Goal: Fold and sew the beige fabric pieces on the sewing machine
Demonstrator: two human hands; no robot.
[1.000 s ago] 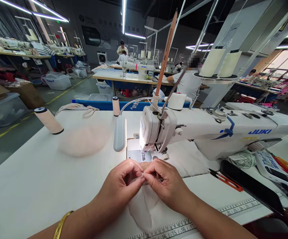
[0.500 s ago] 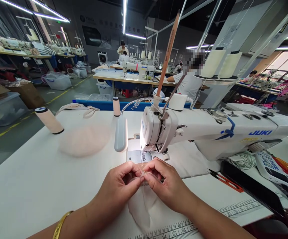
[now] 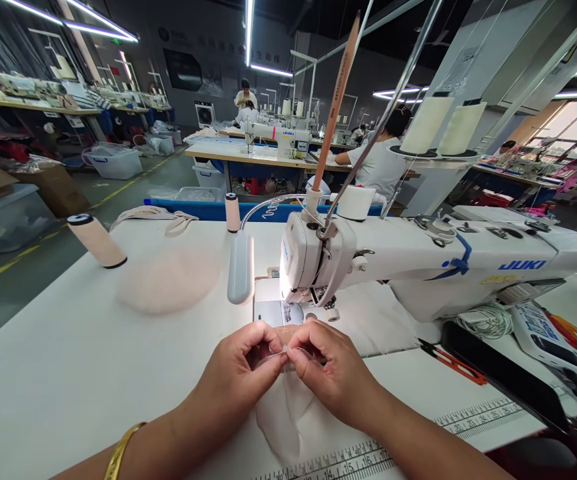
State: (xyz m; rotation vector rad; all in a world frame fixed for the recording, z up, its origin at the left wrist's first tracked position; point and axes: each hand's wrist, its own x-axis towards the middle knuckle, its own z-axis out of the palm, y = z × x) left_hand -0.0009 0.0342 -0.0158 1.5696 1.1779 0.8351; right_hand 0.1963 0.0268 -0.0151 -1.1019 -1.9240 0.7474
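Observation:
Thin pale fabric (image 3: 279, 417) hangs below my fingers onto the tabletop, its upper edge pinched between both hands. My left hand (image 3: 241, 373) is closed, thumb and index finger pressed together on that edge. Fingertip to fingertip with it, my right hand (image 3: 336, 373) is closed on the same edge from the other side. Just beyond them stands the white sewing machine (image 3: 393, 253), its presser foot (image 3: 288, 310) over the metal needle plate (image 3: 268, 313). The exact fold between my fingertips is too small to make out.
A sheer pale piece (image 3: 168, 283) lies at left beside a peach thread cone (image 3: 97, 241). A grey lamp (image 3: 240, 267) stands by the needle. At right lie orange-handled snips (image 3: 461, 367), a black phone (image 3: 503, 377) and white cable (image 3: 486, 322). A printed ruler (image 3: 358, 463) runs along the front.
Both hands stay pinched together in nearly the same place, with only a slight shift of the fingertips on the fabric edge. The view has moved very slightly.

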